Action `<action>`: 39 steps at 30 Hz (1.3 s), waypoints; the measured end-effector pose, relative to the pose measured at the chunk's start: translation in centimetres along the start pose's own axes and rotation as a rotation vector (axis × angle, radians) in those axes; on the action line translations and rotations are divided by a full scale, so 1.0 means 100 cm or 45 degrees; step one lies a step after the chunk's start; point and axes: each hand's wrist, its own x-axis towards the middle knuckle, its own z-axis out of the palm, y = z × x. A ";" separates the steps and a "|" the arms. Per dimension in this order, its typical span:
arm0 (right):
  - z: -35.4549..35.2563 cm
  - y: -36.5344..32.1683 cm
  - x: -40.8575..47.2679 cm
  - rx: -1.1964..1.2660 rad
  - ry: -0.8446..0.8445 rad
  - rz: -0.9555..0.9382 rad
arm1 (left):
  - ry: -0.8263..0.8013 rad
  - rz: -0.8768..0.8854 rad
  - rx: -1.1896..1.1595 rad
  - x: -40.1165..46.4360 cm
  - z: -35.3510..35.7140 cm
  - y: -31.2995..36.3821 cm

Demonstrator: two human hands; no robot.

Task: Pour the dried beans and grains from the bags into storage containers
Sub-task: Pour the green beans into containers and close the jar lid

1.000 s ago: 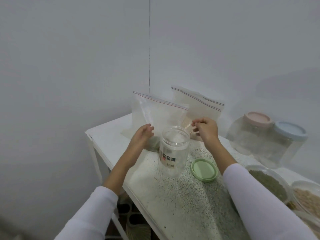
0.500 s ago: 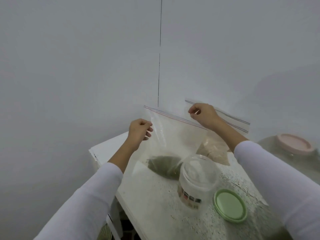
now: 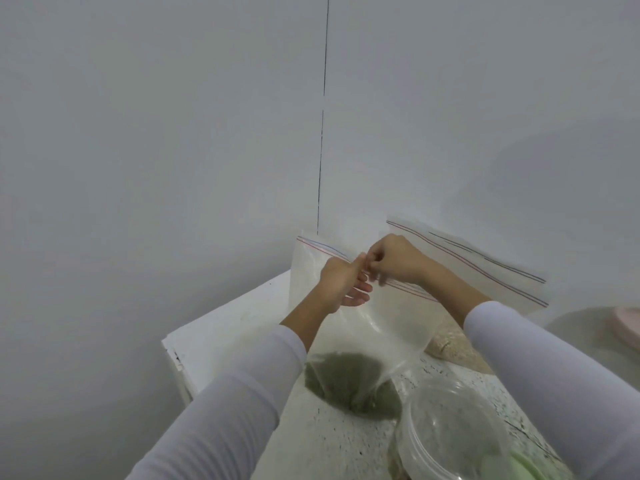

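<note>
While both hands are raised at the zip strip, the table (image 3: 221,327) is seen at the left, its white near-left corner set against a grey wall (image 3: 138,150). Just right of that corner, the front bag (image 3: 346,341) is held upright, its bottom resting on the tabletop, with a dark green heap of beans (image 3: 349,382) settled in the bottom. The left hand (image 3: 341,282) is placed at the bag's top edge about midway along; its thumb is pressed up at the strip while the other fingers are spread loosely below, so a pinch on the bag is suggested, though the contact itself is hidden. Touching it from the right, the right hand (image 3: 394,259) is curled, fingertips drawn together on the same strip. Both forearms are covered by white sleeves.

Behind and to the right, a second bag (image 3: 485,271) is stood up near the wall, with pale grain (image 3: 450,344) visible at its base. Near the right edge, close to the viewer, a clear jar (image 3: 450,434) is stood open on the speckled tabletop just beside the beans. A green lid (image 3: 526,467) is partly seen behind the jar, and a pink lid (image 3: 628,323) is cut off at the far right edge.
</note>
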 end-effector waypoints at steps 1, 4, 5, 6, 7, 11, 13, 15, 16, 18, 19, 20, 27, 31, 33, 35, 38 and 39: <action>0.000 0.000 0.001 -0.005 0.016 -0.006 | 0.009 -0.001 -0.041 0.002 0.001 0.000; -0.003 0.001 0.000 0.091 0.134 0.001 | -0.005 0.056 -0.156 0.000 -0.002 0.004; -0.007 0.000 0.000 0.143 0.187 -0.003 | 0.000 0.092 -0.169 -0.001 -0.004 0.006; -0.012 -0.003 -0.001 0.171 0.244 -0.020 | 0.015 0.138 -0.182 -0.004 -0.006 0.009; -0.017 -0.008 -0.001 0.168 0.303 -0.053 | 0.035 0.191 -0.210 -0.007 -0.007 0.013; -0.036 -0.027 -0.003 0.055 0.502 -0.192 | 0.104 0.378 -0.393 -0.022 -0.010 0.036; -0.042 -0.035 -0.010 0.162 0.509 -0.260 | 0.118 0.383 -0.471 -0.028 -0.010 0.042; -0.042 -0.038 -0.019 0.205 0.448 -0.344 | 0.120 0.339 -0.510 -0.032 -0.008 0.038; -0.039 -0.039 -0.024 0.151 0.404 -0.376 | 0.119 0.317 -0.520 -0.034 -0.007 0.034; -0.028 -0.038 -0.027 0.028 0.314 -0.356 | 0.116 0.287 -0.532 -0.037 -0.005 0.025; -0.024 -0.038 -0.027 0.008 0.272 -0.307 | 0.115 0.288 -0.537 -0.038 -0.005 0.023; -0.023 -0.040 -0.027 0.035 0.223 -0.250 | 0.116 0.297 -0.538 -0.039 -0.006 0.022; -0.030 -0.055 -0.021 -0.161 0.052 -0.217 | 0.133 0.383 -0.312 -0.042 -0.023 0.025; -0.026 -0.061 -0.016 -0.319 0.135 -0.275 | 0.331 0.462 -0.298 -0.033 -0.031 0.003; -0.028 -0.060 -0.018 -0.270 0.133 -0.270 | 0.668 0.519 -0.282 -0.025 -0.039 -0.011; -0.034 -0.055 -0.022 -0.193 0.156 -0.246 | 0.941 0.483 -0.101 -0.012 -0.053 -0.022; -0.045 -0.046 -0.027 -0.012 0.163 -0.238 | 0.793 0.430 0.025 0.000 -0.078 -0.024; -0.049 -0.045 -0.030 0.042 0.146 -0.246 | 0.652 0.459 0.024 0.003 -0.084 -0.022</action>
